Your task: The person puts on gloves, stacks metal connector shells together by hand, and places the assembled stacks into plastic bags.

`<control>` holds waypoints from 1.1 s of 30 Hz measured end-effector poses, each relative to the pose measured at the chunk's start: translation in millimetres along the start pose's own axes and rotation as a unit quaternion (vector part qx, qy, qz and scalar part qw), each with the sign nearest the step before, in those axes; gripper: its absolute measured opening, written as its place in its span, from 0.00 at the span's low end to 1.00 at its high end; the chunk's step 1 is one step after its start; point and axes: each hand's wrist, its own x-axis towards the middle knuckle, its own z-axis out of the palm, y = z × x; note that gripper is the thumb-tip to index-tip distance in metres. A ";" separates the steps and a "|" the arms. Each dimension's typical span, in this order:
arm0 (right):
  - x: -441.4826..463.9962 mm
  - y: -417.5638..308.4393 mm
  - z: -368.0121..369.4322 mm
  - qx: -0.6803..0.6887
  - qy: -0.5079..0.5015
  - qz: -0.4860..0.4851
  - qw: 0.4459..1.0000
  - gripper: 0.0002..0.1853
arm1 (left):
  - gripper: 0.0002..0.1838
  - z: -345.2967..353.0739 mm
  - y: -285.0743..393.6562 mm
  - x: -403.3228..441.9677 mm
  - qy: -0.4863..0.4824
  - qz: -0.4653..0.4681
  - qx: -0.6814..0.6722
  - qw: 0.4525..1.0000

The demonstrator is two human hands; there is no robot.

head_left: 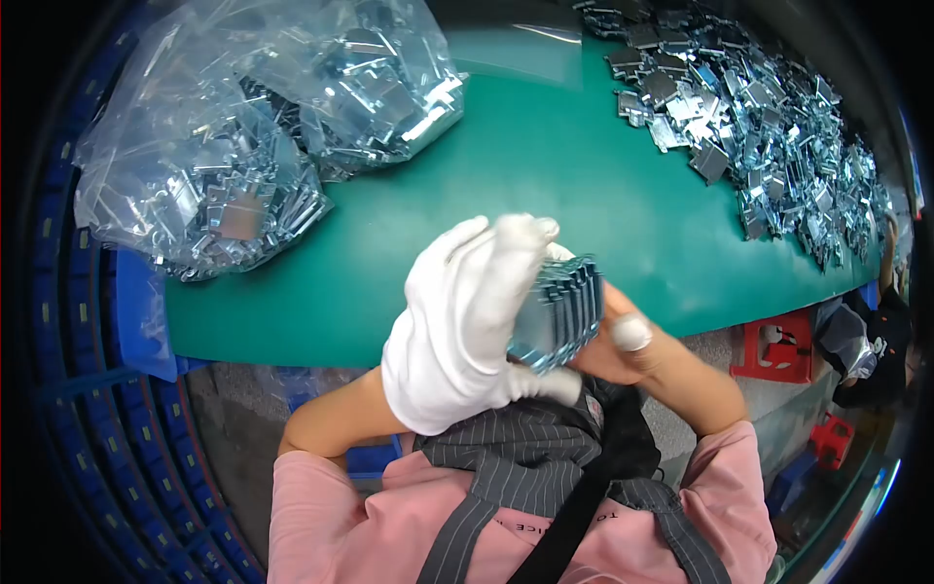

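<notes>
A stack of thin, shiny metal plates (pixel 556 316) with bent edges is held upright between my two hands, over the near edge of the green table. My left hand (pixel 462 316), in a loose white glove, presses on the stack's left side; its fingers point up and its thumb lies below, slightly blurred. From the right, my right hand (pixel 618 341) is closed on the stack, with a white cover on the thumb. The far fingers of the right hand are mostly hidden behind the plates.
Clear plastic bags (pixel 321 107) of metal plates lie at the table's (pixel 506 165) far left. A large loose pile of similar plates (pixel 769 127) covers the far right. A blue bin (pixel 141 316) stands left, a red stool (pixel 775 348) right. Another person (pixel 880 336) is at the right edge.
</notes>
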 end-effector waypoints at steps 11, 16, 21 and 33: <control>64.6 -107.7 55.3 -0.316 -0.018 -0.283 0.906 0.31 | 0.27 -153.9 10.8 76.2 0.128 0.083 0.602 0.784; 128.4 -141.4 148.6 -0.512 -0.005 -0.367 0.776 0.25 | 0.11 -193.4 -5.3 102.3 -0.014 0.145 0.563 0.813; 173.0 -169.9 142.6 -0.540 -0.146 -0.153 0.815 0.19 | 0.11 -196.5 15.3 91.6 0.027 0.206 0.609 0.766; 152.2 -142.2 147.2 -0.853 0.034 -0.064 0.517 0.31 | 0.08 -198.5 22.0 104.9 0.127 0.209 0.439 0.865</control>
